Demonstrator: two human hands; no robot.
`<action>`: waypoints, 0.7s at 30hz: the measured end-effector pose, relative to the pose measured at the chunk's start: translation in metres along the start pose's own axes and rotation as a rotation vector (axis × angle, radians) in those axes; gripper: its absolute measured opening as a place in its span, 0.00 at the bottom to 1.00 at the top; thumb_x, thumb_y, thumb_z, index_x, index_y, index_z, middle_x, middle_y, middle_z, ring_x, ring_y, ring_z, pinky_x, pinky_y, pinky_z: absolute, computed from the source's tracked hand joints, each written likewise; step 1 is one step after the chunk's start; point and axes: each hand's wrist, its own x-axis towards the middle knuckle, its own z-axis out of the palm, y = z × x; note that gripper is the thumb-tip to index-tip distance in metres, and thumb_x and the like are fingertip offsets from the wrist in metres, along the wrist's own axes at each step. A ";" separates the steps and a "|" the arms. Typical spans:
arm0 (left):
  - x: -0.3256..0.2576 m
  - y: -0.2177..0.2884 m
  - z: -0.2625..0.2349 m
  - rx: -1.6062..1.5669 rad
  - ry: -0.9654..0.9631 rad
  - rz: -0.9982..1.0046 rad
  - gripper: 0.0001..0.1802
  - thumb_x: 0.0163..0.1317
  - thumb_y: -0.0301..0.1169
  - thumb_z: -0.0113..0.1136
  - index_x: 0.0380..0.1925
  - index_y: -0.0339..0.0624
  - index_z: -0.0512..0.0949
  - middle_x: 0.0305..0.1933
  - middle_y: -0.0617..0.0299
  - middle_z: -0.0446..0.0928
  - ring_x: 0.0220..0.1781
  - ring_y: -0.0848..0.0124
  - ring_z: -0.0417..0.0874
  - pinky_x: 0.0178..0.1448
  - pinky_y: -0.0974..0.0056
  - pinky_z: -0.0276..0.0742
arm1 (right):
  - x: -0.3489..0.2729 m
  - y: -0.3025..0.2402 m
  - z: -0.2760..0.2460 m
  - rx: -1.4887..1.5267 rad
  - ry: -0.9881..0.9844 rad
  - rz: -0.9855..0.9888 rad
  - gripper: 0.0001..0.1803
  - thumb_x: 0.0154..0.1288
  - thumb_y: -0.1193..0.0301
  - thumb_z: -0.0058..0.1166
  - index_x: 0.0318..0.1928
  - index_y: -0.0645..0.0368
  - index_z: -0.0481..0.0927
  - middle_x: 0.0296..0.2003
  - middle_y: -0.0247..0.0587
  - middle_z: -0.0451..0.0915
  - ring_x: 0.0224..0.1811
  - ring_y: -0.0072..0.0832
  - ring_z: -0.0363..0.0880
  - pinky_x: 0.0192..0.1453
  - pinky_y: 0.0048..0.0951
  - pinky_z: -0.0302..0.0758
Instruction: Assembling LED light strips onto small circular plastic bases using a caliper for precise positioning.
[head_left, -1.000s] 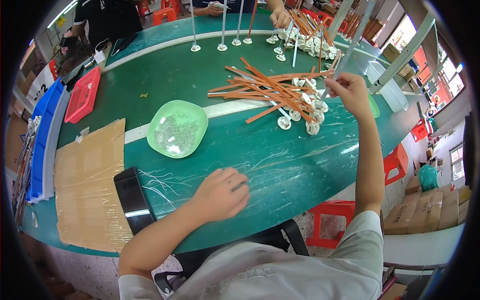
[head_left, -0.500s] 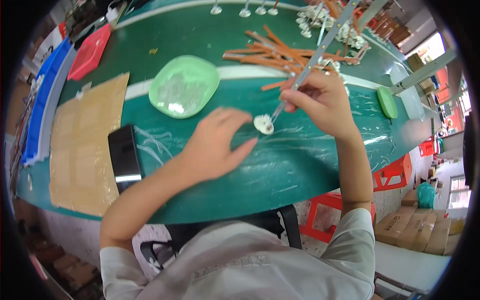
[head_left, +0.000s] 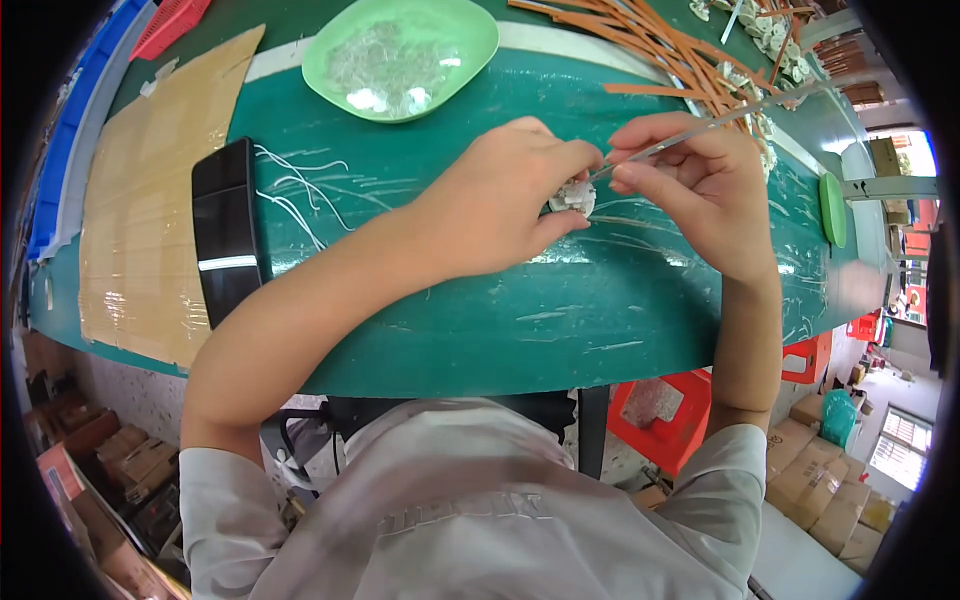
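Observation:
Between the thumb and fingers of my left hand (head_left: 500, 195) is a small white round piece (head_left: 574, 200), partly covered by the fingers. My right hand (head_left: 705, 190) pinches a long thin pale strip (head_left: 745, 118) close to its lower end. That end reaches the white piece, and the other end slants up to the far right. How the two join is hidden by my fingertips. Beyond my left hand stands a light green bowl (head_left: 482, 65) with many small clear pieces (head_left: 385, 62) inside.
Left of my forearm lie thin white strings (head_left: 305, 195), a black phone-like slab (head_left: 225, 225) and a cardboard sheet (head_left: 140, 220). Brown strips (head_left: 655, 38) and white round pieces (head_left: 790, 55) are heaped at the far right. A green dish (head_left: 832, 210) sits at the right edge.
My left hand has moved right and closed on the white piece, which it was apart from before. The strip has tipped from steep to a lower slant. The view has shifted nearer.

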 end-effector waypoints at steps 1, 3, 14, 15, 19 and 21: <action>0.001 -0.001 -0.001 -0.015 0.007 0.016 0.25 0.51 0.30 0.77 0.50 0.37 0.80 0.40 0.49 0.84 0.44 0.49 0.84 0.49 0.51 0.79 | 0.000 0.001 0.001 -0.068 -0.013 -0.010 0.08 0.69 0.80 0.63 0.46 0.71 0.85 0.40 0.44 0.87 0.42 0.25 0.89 0.47 0.26 0.87; 0.000 -0.003 -0.004 0.002 -0.042 -0.023 0.25 0.52 0.29 0.77 0.50 0.37 0.80 0.42 0.49 0.84 0.45 0.49 0.84 0.48 0.51 0.79 | -0.001 0.005 0.004 -0.124 -0.036 -0.037 0.08 0.71 0.79 0.62 0.47 0.70 0.85 0.40 0.45 0.88 0.42 0.25 0.89 0.47 0.26 0.87; -0.002 -0.006 -0.005 0.014 -0.063 -0.003 0.29 0.54 0.27 0.75 0.58 0.40 0.77 0.47 0.54 0.87 0.49 0.54 0.86 0.53 0.54 0.82 | -0.003 0.006 -0.001 -0.282 -0.037 0.013 0.06 0.74 0.80 0.58 0.46 0.71 0.83 0.42 0.44 0.87 0.40 0.26 0.88 0.46 0.25 0.85; -0.002 -0.007 -0.005 0.020 -0.061 0.003 0.29 0.54 0.27 0.75 0.57 0.40 0.78 0.47 0.54 0.87 0.49 0.55 0.86 0.53 0.54 0.82 | -0.004 0.003 -0.003 -0.271 -0.039 0.022 0.06 0.74 0.80 0.58 0.46 0.71 0.83 0.42 0.44 0.87 0.40 0.26 0.88 0.45 0.25 0.85; -0.002 -0.007 -0.003 -0.040 -0.037 0.011 0.21 0.55 0.27 0.73 0.49 0.40 0.79 0.43 0.52 0.85 0.48 0.50 0.84 0.52 0.49 0.79 | -0.005 0.001 -0.005 -0.241 -0.045 0.020 0.05 0.73 0.81 0.59 0.45 0.71 0.83 0.43 0.44 0.87 0.39 0.25 0.88 0.44 0.24 0.85; -0.001 -0.008 -0.005 -0.043 -0.048 0.020 0.19 0.55 0.27 0.73 0.47 0.40 0.80 0.42 0.52 0.85 0.48 0.50 0.83 0.52 0.49 0.79 | -0.005 0.003 -0.002 -0.301 -0.042 -0.007 0.06 0.71 0.79 0.61 0.45 0.67 0.85 0.37 0.41 0.87 0.38 0.24 0.88 0.43 0.25 0.86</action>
